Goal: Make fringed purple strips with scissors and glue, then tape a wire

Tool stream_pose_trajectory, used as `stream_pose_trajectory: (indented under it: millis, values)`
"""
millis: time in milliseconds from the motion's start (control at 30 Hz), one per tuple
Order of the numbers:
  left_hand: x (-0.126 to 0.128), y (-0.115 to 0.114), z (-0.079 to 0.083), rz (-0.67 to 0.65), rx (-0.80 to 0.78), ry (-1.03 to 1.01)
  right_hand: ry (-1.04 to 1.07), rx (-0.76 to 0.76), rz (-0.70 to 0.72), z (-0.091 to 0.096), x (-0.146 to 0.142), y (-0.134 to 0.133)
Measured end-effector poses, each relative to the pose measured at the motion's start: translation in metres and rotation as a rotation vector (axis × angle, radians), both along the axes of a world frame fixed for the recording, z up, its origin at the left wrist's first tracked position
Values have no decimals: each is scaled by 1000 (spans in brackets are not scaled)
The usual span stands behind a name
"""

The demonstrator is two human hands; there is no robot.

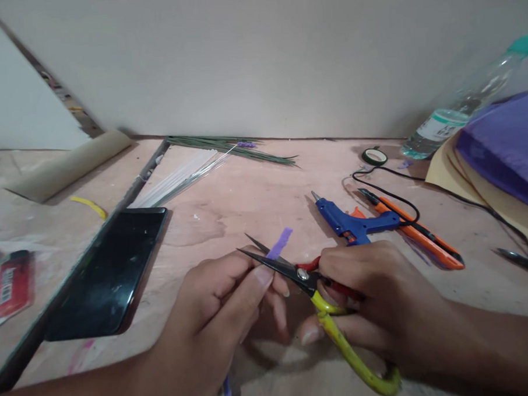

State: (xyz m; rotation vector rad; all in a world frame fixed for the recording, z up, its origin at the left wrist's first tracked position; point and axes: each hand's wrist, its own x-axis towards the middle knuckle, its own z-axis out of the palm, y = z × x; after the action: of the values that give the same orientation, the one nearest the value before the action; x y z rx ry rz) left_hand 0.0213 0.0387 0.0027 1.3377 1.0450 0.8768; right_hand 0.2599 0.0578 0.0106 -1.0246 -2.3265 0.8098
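The pale tabletop (255, 192) is the biggest thing here, and the other things lie on it or are held above it. On its left side lies a flat, shiny black slab (105, 281). The right hand (373, 298) has its fingers curled tight round the handles of the scissors (309, 282), with the red handle on the far side and the yellow one looping down near us. The left hand (224, 299) is close by, its thumb and first finger pinching the near end of a purple strip (281, 242). The scissors point left, and their blades are a little way open. Just past the right hand lies a blue glue gun (341, 218), with an orange cutter (423, 238) by its handle. The strip is the smallest of these. It sits between the blades, and its free end sticks up and away.

The step in hand looks like snipping the strip. A neat snip seems to call for the left hand to keep the strip still and its fingertips out of the way, while the right hand squeezes. The thumb is right by the near blade; it's a bit blurry, so I can't tell if they touch.
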Motion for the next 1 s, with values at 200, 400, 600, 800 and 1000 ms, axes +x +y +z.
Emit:
stream_pose_trajectory:
  millis: [200,400,600,800,1000]
  values:
    - [3,2,1,10,-27,7,-1,-17,2,-2,2,2]
    - [5,1,0,52,-155,-60,8,-23,-9,3,-1,3]
    - [6,3,6,59,-108,-61,48,-33,8,3,-2,1]
    - [3,2,2,11,-73,-37,90,-91,12,1,-2,0]
    - [0,2,-3,-13,26,20,104,-90,7,-2,-2,-1]
